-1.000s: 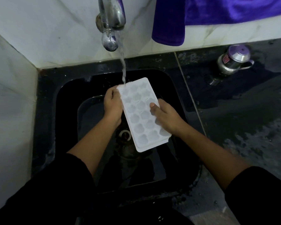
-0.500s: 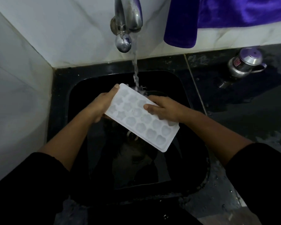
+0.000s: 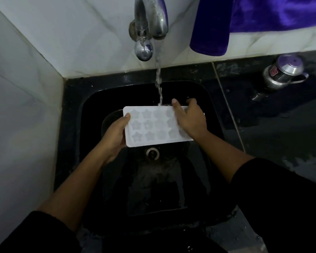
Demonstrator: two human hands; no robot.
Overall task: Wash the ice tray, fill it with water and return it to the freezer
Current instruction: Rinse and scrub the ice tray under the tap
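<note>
White rectangular ice tray (image 3: 153, 127), star-shaped cells, held over glossy black sink (image 3: 73, 143)

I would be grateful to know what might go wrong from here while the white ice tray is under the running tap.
1. The stream from the chrome tap strikes the far edge of the white plastic ice tray beside the right hand, so water may splash onto the black counter.
2. The left hand grips just the tray's wet left end; it may slip into the black sink.

Dim light here. White veined wall tiles (image 3: 77, 39) corner on my left; the black counter (image 3: 281, 136) looks wet; a purple cloth (image 3: 244, 21) hangs above.
</note>
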